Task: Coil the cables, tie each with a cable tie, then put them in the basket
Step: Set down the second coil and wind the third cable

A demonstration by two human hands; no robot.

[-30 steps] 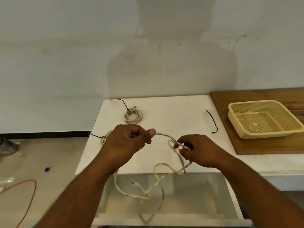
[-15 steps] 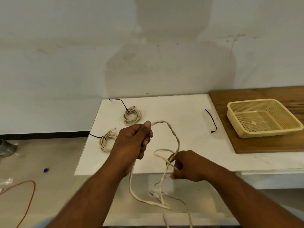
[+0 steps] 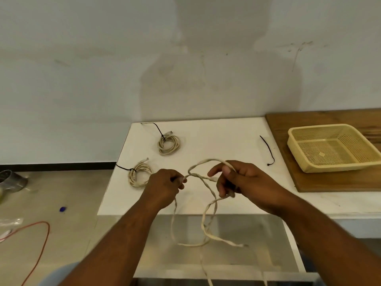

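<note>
Cable (image 3: 206, 162) loop spans both hands, pinched in fingers (image 3: 225, 169) each side.

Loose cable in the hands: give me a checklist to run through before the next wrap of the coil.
1. Left hand grip shut on the loose cable: ok.
2. Right hand holding the first loop: ok.
3. Hanging length free of knots: cannot tell; strands cross below the table edge.
4. Spare cable tie lying free on the table: ok.
5. Basket empty and ready: ok.
6. Two tied coils in the basket: not ok, they are on the table.
</note>
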